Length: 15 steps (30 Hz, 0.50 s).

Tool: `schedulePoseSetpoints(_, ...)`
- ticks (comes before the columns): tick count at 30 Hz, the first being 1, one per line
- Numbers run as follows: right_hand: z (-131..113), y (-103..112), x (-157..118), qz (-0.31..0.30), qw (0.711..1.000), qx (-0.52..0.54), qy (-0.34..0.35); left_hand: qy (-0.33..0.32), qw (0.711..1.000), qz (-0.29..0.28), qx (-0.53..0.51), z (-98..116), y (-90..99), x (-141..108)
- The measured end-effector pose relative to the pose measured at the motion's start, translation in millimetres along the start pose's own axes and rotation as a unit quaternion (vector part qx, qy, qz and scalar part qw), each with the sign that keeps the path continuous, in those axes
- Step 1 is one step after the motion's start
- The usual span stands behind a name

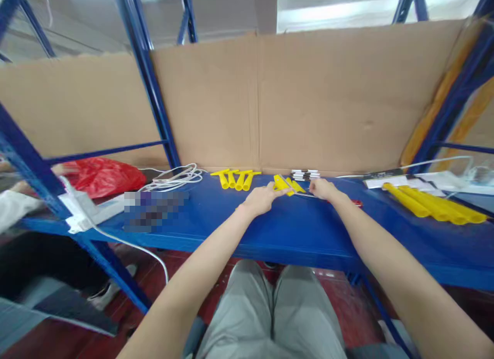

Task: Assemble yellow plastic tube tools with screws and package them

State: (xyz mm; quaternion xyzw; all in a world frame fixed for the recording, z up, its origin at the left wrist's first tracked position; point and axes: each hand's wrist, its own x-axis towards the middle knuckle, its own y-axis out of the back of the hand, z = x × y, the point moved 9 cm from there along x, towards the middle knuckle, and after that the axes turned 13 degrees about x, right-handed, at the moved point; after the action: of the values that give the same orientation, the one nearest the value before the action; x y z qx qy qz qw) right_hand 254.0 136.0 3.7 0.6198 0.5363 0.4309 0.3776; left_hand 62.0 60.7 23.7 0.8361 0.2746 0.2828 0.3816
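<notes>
Between my hands lie yellow plastic pieces (283,183) on the blue table, crossed by a thin pale strip (304,195). My left hand (260,199) is closed at the left side of these pieces, index finger reaching along the lower edge of one. On the other side my right hand (323,188) has its fingers pressed together near the strip's right end; what they grip is partly hidden. A stack of small white-and-black pieces (304,175) sits just behind. Something small and red (357,203) lies beyond my right wrist.
Several yellow funnel-shaped pieces (237,180) stand in a row at left; longer yellow tubes (434,203) lie at right. White cable (175,179), a power strip (104,210) and a red bag (106,176) are farther left. Cardboard (309,102) walls the back. Another person sits at far left.
</notes>
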Motion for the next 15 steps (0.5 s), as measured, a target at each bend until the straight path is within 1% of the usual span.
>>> schedulePoseSetpoints(6,4.6,-1.9,-0.8,-0.009,0.999,0.026,-0.039,-0.002,1.0,0.005,0.006,2.0,2.4,-0.9)
schedulePoseSetpoints(10,0.8,-1.6,-4.6,-0.019,0.999,0.013,-0.04,0.002,1.0,0.008,0.012,2.5,4.1,-1.1)
schedulePoseSetpoints(15,-0.6,0.6,-5.9,-0.004,0.999,0.016,-0.03,0.009,1.0,0.021,0.004,-0.5,3.8,0.3)
